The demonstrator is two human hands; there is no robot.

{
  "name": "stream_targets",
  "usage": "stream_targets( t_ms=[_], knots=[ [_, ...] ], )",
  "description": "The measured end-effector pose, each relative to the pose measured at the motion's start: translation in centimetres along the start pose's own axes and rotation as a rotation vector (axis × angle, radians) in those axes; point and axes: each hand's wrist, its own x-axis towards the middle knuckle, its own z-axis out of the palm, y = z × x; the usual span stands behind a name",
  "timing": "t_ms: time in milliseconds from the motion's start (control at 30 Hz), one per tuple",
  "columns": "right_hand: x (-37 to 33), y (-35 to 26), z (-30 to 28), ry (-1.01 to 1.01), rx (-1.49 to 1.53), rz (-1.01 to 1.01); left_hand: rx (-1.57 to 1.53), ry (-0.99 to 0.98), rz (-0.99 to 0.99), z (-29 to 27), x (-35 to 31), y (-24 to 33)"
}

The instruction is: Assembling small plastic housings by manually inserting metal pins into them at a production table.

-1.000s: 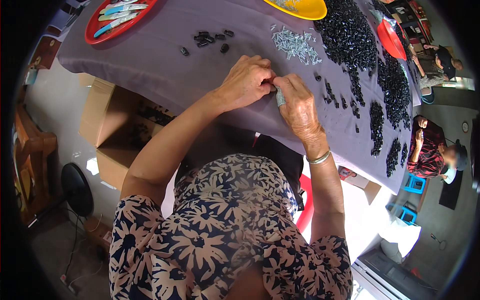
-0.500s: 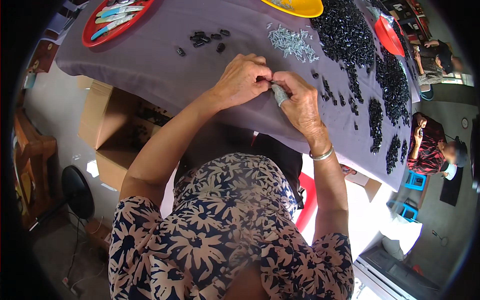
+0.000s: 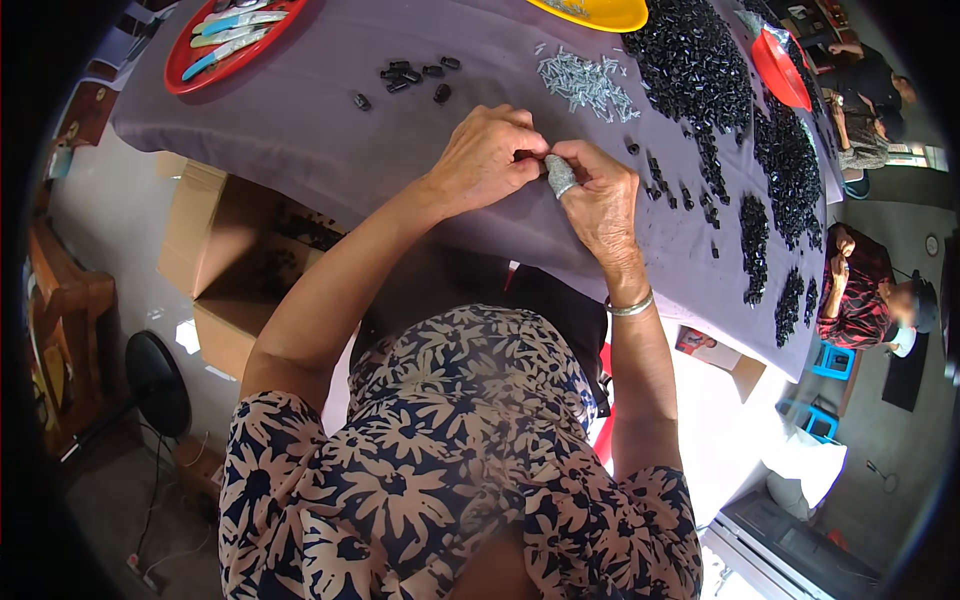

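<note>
My left hand [image 3: 488,158] and my right hand [image 3: 603,200] meet fingertip to fingertip above the near part of the cloth-covered table. Both are closed in a pinch. A little darkness shows between the fingertips, but whatever they hold is too small and covered to name. A grey finger cover [image 3: 560,175] wraps one finger of my right hand. Just beyond my hands lies a pile of small silvery screw-like pins [image 3: 585,82]. Several finished-looking black plastic pieces [image 3: 400,74] rest to the far left of them. Loose black parts [image 3: 655,178] lie right of my right hand.
A large heap of black parts [image 3: 690,70] spreads over the table's right side. A yellow bowl [image 3: 600,14], a red tray [image 3: 285,40] with knives, and a red dish [image 3: 780,72] stand around. An open cardboard box [image 3: 195,235] sits below left. Other people [image 3: 860,290] sit at right.
My right hand has turned slightly, bringing the covered finger up nearer the left fingertips. My right forearm has shifted a little left. The left hand stays almost in place.
</note>
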Motion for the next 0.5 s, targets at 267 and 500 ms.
stream_targets(
  t_ms=[267,500],
  knots=[
    [-0.15,0.91,0.37,0.073,0.174,0.025,-0.07,0.043,-0.024,-0.09,0.25,0.03],
    [0.22,0.75,0.0,0.112,0.266,0.129,-0.064,0.041,-0.015,-0.13,0.24,0.15]
  ],
)
